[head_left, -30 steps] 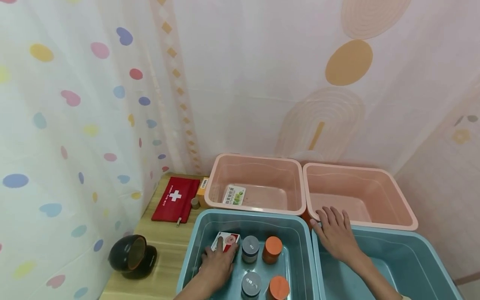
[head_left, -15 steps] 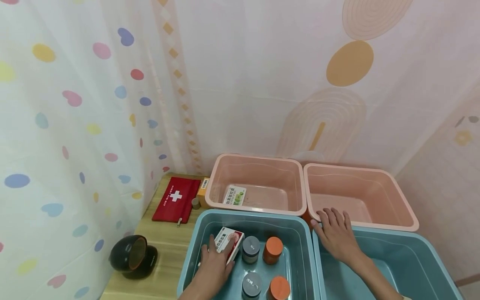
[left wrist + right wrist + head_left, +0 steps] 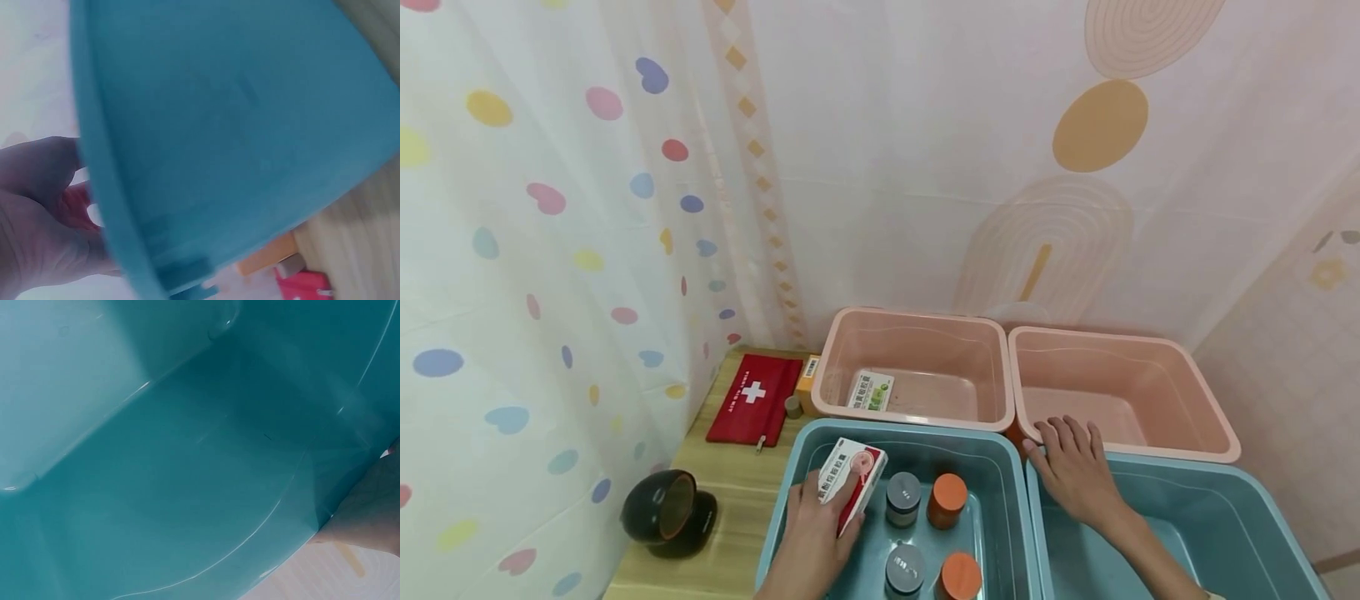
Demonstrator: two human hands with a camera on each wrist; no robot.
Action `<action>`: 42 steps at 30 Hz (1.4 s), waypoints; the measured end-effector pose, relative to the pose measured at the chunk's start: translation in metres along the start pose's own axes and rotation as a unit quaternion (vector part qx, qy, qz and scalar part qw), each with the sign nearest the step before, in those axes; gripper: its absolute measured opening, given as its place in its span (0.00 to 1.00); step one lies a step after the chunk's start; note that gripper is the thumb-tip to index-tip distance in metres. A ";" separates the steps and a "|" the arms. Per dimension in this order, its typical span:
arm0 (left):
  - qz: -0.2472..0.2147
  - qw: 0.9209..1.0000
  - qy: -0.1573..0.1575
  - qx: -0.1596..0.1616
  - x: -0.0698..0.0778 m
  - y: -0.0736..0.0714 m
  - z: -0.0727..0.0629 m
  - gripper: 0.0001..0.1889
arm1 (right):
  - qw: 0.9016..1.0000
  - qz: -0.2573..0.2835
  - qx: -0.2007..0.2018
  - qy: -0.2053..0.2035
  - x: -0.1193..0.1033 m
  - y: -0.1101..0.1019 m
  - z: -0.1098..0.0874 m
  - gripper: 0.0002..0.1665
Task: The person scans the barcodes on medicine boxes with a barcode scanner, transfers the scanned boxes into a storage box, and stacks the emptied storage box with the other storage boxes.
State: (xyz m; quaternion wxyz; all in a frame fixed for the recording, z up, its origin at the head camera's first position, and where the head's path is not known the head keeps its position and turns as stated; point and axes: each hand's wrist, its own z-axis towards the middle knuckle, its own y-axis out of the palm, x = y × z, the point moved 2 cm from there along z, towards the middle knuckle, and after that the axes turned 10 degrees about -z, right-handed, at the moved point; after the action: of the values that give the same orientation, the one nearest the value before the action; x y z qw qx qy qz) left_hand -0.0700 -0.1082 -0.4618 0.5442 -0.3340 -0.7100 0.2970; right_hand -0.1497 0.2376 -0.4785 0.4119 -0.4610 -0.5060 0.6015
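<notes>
While the left hand (image 3: 815,533) pinches the white-and-red box (image 3: 850,477), tilted over the left blue bin (image 3: 995,508), four bottles (image 3: 904,568) stand inside that bin; across the way, the right hand (image 3: 1078,477) rests on the right blue bin (image 3: 1217,521), fingers slightly spread.

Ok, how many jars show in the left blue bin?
4: far grey-lidded jar, near grey-lidded jar; right of those, far orange-lidded jar, near orange-lidded jar. Left hand may hide more.

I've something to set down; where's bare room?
Tabletop between red pouch and black object; left pink bin, right of its carton; visible floors of right pink bin and right blue bin. Crowded: left blue bin, with four jars, left hand.
</notes>
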 end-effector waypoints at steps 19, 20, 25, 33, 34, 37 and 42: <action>0.036 0.986 -0.073 0.148 -0.087 -0.078 -0.035 0.43 | 1.000 -0.005 0.002 -0.005 -0.002 0.005 0.002 0.27; 0.039 0.985 -0.080 0.147 -0.092 -0.077 -0.035 0.43 | 1.000 -0.005 0.002 -0.005 -0.002 0.005 0.001 0.27; 0.060 0.984 -0.121 0.120 -0.112 -0.070 -0.029 0.47 | 1.000 -0.002 0.003 -0.005 -0.003 0.006 0.001 0.27; 0.073 0.980 -0.170 0.071 -0.136 -0.053 -0.011 0.50 | 1.000 0.016 -0.012 0.004 0.002 0.004 -0.001 0.37; 0.073 0.979 -0.175 0.069 -0.139 -0.051 -0.009 0.49 | 1.000 0.019 -0.012 0.004 0.003 0.003 -0.002 0.38; 0.065 0.978 -0.187 0.060 -0.145 -0.046 -0.006 0.49 | 1.000 0.019 -0.014 -0.001 0.003 0.002 -0.002 0.40; 0.055 0.982 -0.178 0.045 -0.151 -0.042 -0.003 0.47 | 1.000 0.019 -0.009 -0.001 0.003 0.002 0.000 0.39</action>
State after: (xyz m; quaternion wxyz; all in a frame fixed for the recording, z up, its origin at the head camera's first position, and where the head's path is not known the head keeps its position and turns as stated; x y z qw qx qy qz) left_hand -0.0458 -0.2540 -0.5151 0.4068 -0.2896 -0.7617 0.4129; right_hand -0.1504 0.2402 -0.4813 0.3955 -0.4737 -0.5031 0.6050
